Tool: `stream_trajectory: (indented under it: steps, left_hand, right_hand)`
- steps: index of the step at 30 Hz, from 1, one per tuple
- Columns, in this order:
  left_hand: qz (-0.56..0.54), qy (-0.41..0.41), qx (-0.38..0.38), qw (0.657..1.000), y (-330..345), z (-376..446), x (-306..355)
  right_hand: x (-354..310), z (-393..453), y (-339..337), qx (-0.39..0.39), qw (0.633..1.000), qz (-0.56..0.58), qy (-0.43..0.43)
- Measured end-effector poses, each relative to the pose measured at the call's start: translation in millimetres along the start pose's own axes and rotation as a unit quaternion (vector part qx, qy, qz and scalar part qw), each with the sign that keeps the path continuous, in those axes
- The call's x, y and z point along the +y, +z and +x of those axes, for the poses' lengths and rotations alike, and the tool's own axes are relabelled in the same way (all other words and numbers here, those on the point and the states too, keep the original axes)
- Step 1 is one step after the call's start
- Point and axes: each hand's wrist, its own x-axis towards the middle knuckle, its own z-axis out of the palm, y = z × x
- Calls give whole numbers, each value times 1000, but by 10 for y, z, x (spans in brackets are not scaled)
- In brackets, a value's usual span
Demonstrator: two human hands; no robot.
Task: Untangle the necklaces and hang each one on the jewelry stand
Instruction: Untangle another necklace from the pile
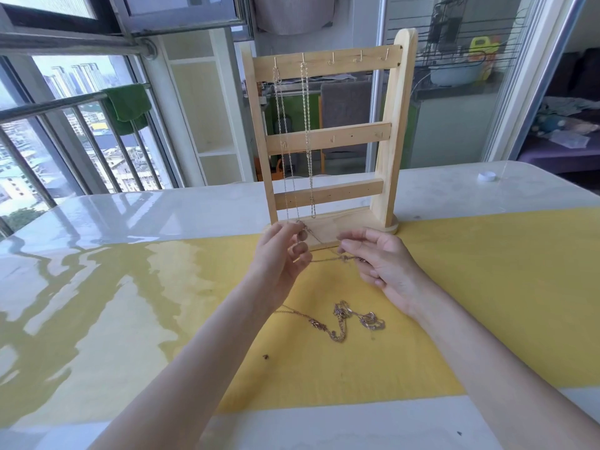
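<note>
Head view: left hand [281, 251] and right hand [381, 259] each pinch a thin knotted chain [328, 259] just before the jewelry stand [324, 138]; pulling it taut may tighten its knot or topple the stand.

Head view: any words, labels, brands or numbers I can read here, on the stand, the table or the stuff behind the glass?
None can be read.
Jewelry stand: bare wood, no marking.
White cap on the table: no print visible.
Yellow container behind the glass: any label is too blurred to read.
</note>
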Motion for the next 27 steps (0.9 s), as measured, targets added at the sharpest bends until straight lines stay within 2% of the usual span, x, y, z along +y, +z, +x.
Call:
stream_trajectory:
  steps: [3, 6, 11, 13, 15, 18, 20, 22, 23, 25, 27]
  left_hand:
    - [2, 93, 13, 996, -13, -5, 34]
    - [8, 168, 58, 984, -4, -9, 30]
    - [-119, 156, 87, 977, -20, 6, 32]
    - [-121, 150, 90, 977, -29, 3, 48]
    - [-59, 146, 98, 983, -30, 0, 62]
    - [149, 118, 114, 975, -61, 29, 5]
    - [312, 129, 99, 936, -96, 56, -67]
    - [434, 173, 46, 883, -109, 55, -119]
    - [465, 189, 8, 865, -100, 51, -138]
    - [481, 194, -55, 853, -65, 31, -179]
    - [488, 200, -65, 847, -23, 4, -209]
  right_hand:
    - [2, -13, -8, -12, 999, -48, 4]
    - [-18, -47, 14, -65, 993, -102, 12]
    - [-47, -50, 55, -81, 993, -83, 9]
    - [-30, -43, 62, -76, 994, -75, 6]
    - [-11, -30, 51, -59, 997, -53, -5]
    - [-11, -17, 7, -20, 999, -34, -13]
    - [-12, -8, -13, -6, 1000, -27, -6]
    - [-11, -4, -16, -4, 999, -34, 6]
    - [-9, -1, -8, -7, 999, -35, 10]
    - [-7, 1, 8, -12, 999, -30, 13]
    - [-11, 0, 12, -15, 1000, -23, 14]
